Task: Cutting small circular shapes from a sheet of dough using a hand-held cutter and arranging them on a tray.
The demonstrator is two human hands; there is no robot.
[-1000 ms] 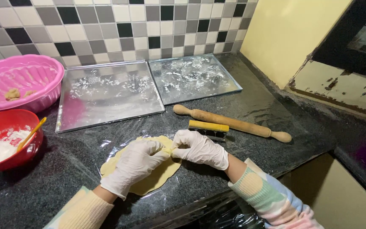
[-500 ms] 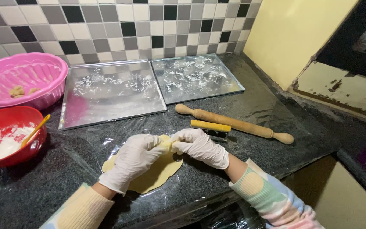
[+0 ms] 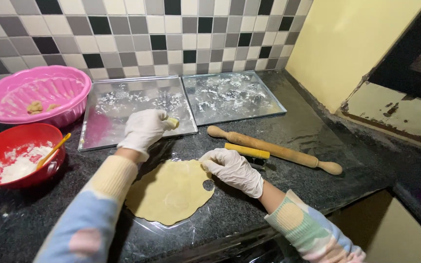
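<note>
A flat sheet of pale yellow dough (image 3: 171,191) lies on clear plastic film on the black counter, with a small round hole near its right edge. My left hand (image 3: 144,127), in a white glove, is raised over the left metal tray (image 3: 118,129) and pinches a small round piece of dough (image 3: 172,122). My gloved right hand (image 3: 232,169) rests curled at the dough sheet's upper right edge, beside the hole; whether it holds something I cannot see.
A second greased tray (image 3: 235,97) sits right of the first. A wooden rolling pin (image 3: 274,150) and a yellow-handled tool (image 3: 247,151) lie behind my right hand. A pink bowl (image 3: 37,95) with dough bits and a red bowl (image 3: 15,153) of flour with a spoon stand left.
My left hand has lifted off the dough sheet and moved up to the left tray carrying a small cut piece. A round hole now shows in the sheet.
</note>
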